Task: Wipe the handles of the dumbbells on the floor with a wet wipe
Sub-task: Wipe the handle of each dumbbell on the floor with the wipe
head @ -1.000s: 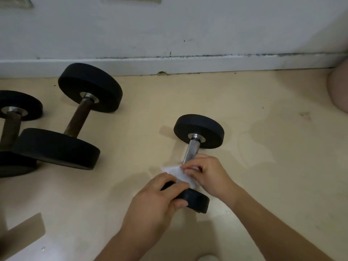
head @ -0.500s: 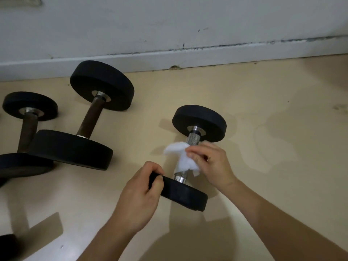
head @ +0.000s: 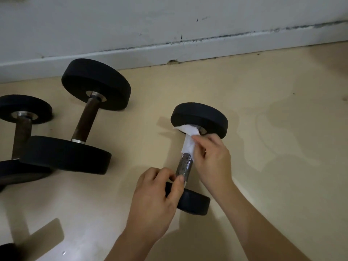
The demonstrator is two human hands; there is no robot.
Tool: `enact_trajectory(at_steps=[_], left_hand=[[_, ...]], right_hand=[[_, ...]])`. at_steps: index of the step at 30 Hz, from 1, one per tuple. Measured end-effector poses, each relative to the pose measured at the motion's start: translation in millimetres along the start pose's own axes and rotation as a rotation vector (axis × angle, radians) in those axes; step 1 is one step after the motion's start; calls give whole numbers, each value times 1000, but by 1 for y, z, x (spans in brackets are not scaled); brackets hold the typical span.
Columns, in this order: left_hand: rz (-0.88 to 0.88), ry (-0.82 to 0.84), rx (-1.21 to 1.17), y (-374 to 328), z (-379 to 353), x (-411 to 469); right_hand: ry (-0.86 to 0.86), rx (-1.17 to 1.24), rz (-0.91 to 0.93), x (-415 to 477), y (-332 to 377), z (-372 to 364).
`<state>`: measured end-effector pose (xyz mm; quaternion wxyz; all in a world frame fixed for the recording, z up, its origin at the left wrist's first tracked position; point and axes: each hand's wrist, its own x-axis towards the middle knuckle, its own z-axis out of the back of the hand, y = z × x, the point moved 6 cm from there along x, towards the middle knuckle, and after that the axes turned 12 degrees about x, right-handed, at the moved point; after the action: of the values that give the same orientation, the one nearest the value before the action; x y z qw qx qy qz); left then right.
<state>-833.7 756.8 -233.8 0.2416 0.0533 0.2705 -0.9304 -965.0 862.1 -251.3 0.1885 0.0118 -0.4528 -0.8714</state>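
Head: wet wipe (head: 188,141) in right grip (head: 212,157), upper handle (head: 185,167).

small dumbbell (head: 185,167): black plates, silver handle, fine crosshatch knurl. wet wipe (head: 189,141): white. big dumbbell (head: 85,125): black plates, dark brown handle, silver collars. leftmost dumbbell (head: 23,129): black plates, brown handle. floor (head: 273,113): pale beige, faint darker blotches. wall (head: 131,21): grey-white, dark specks.

Beige glossy floor (head: 273,185), faint stains, meets white baseboard (head: 131,57) at the far side. Three black-plated dumbbells lie on it: small dumbbell (head: 185,165) at centre, large dumbbell (head: 85,121) to its left, third dumbbell (head: 22,132) just beside that at the left edge.
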Motion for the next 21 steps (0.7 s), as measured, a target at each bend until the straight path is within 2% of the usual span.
enact_trajectory(at_steps=[2, 6, 8, 12, 13, 17, 19, 21], left_hand=[[-25, -12, 45, -6, -1, -2], [-159, 14, 111, -14, -8, -13], [-222, 0, 130, -17, -10, -19], [-243, -54, 164, -26, -12, -25], [-246, -62, 167, -27, -12, -25], [-268, -66, 194, -25, -14, -27], [-290, -66, 204, -24, -16, -30], [-315, -77, 215, -27, -19, -34]], right_hand=[[81, -83, 10, -6, -1, 5], [-34, -19, -71, 20, -12, 14], [-42, -4, -46, 12, -10, 14], [306, -79, 60, -21, 6, 12], [346, -97, 77, -15, 5, 14], [123, -92, 117, 23, -8, 24], [189, -83, 169, -1, -2, 20], [352, -29, 224, -29, 9, 20]])
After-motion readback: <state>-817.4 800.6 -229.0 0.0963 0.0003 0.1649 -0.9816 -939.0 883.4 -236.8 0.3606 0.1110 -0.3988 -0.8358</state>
